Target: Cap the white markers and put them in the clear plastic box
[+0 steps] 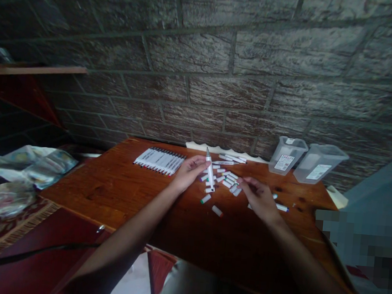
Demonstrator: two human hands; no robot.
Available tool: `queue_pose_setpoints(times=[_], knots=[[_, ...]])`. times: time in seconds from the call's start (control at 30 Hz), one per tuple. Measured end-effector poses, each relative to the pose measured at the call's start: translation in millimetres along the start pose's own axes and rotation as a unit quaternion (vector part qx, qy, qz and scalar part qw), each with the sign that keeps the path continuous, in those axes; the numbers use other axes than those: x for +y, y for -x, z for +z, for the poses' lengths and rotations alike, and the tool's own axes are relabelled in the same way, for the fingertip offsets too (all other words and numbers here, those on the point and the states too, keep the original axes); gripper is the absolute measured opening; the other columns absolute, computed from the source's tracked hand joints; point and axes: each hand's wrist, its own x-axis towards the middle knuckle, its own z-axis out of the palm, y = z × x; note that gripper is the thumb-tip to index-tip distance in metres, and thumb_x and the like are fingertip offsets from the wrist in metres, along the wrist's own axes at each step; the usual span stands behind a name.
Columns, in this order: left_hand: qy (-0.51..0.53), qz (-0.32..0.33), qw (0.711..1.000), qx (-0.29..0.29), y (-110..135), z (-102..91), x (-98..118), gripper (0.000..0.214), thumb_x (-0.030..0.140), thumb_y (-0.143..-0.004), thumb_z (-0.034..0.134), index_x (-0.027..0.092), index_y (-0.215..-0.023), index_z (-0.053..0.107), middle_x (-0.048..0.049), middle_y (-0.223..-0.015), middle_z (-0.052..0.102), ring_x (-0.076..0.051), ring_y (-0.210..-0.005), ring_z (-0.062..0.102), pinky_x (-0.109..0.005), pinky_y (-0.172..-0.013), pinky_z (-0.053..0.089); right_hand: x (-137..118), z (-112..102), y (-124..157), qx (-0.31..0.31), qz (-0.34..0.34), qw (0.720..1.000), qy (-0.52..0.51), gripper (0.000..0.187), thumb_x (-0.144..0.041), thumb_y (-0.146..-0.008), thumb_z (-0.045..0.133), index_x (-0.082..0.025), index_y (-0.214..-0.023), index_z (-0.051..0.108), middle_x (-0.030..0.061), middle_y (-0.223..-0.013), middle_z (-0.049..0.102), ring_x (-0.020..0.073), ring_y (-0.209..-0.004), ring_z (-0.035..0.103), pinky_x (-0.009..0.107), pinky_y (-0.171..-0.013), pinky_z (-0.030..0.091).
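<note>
Right of the marker row (pixel 160 161), your left hand (pixel 191 171) pinches a near-upright marker (pixel 210 170), which a slack grip could drop onto the loose caps (pixel 227 183), while your half-curled right hand (pixel 259 198), its hold not discernible, could scatter them by brushing past.

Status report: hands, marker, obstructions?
Left hand: holding slim white marker. Right hand: near short white cylindrical caps, contact unclear. Caps clutter brown wooden table between hands.

Smooth plastic marker (pixel 210 176), glossy wooden table (pixel 99 189), rough wall (pixel 204 56).
</note>
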Motion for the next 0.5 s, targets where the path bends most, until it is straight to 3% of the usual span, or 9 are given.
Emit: queue_pose_setpoints(times=[0.1,0.2,0.27,0.37,0.5], knots=[[-0.067,0.011,0.998,0.014,-4.1,-10.8,-0.6,0.032,0.044,-0.074,0.072,0.016,-0.09,0.066,-0.0012,-0.077,0.069,-0.013,-0.068,0.062,-0.024,-0.067,0.047,1.6,0.1,-0.5,-0.005,-0.001,1.0,0.005,0.037,-0.054,-0.082,0.058,-0.019,-0.082,0.069,0.003,-0.076,0.07,0.0188,-0.076,0.062,0.029,-0.073,0.046],[-0.236,0.051,0.97,0.033,-9.5,-32.8,-0.8,0.033,0.045,-0.075,0.07,0.016,-0.089,0.069,-0.0041,-0.082,0.072,-0.016,-0.074,0.064,-0.026,-0.071,0.048,2.8,-1.3,-1.3,0.004,-0.003,1.0,0.007,0.038,-0.056,-0.081,0.059,-0.019,-0.083,0.069,0.0031,-0.076,0.07,0.0186,-0.075,0.062,0.029,-0.073,0.046],[-0.397,0.058,0.915,0.036,-12.6,-49.6,-2.1,0.029,0.044,-0.079,0.066,0.017,-0.088,0.071,-0.0052,-0.086,0.073,-0.018,-0.079,0.066,-0.027,-0.075,0.047,3.5,-3.4,-1.9,0.011,-0.001,1.0,0.009,0.04,-0.057,-0.08,0.059,-0.019,-0.081,0.069,0.0035,-0.077,0.07,0.0186,-0.076,0.062,0.029,-0.073,0.046],[-0.569,0.016,0.82,0.053,-15.9,-67.4,-7.8,0.026,0.042,-0.084,0.059,0.021,-0.089,0.074,-0.0055,-0.092,0.075,-0.021,-0.088,0.067,-0.028,-0.079,0.046,4.3,-6.6,-2.7,0.018,0.009,1.0,0.014,0.042,-0.06,-0.079,0.059,-0.019,-0.082,0.07,0.0044,-0.078,0.071,0.0191,-0.078,0.063,0.029,-0.074,0.046],[-0.65,-0.018,0.757,0.063,-18.1,-70.8,-17.2,0.031,0.046,-0.087,0.053,0.023,-0.094,0.073,-0.0049,-0.099,0.075,-0.021,-0.094,0.067,-0.028,-0.082,0.046,4.3,-9.0,-2.5,0.028,0.024,0.999,0.017,0.047,-0.062,-0.076,0.061,-0.017,-0.085,0.07,0.0056,-0.079,0.071,0.02,-0.077,0.063,0.03,-0.074,0.047]])
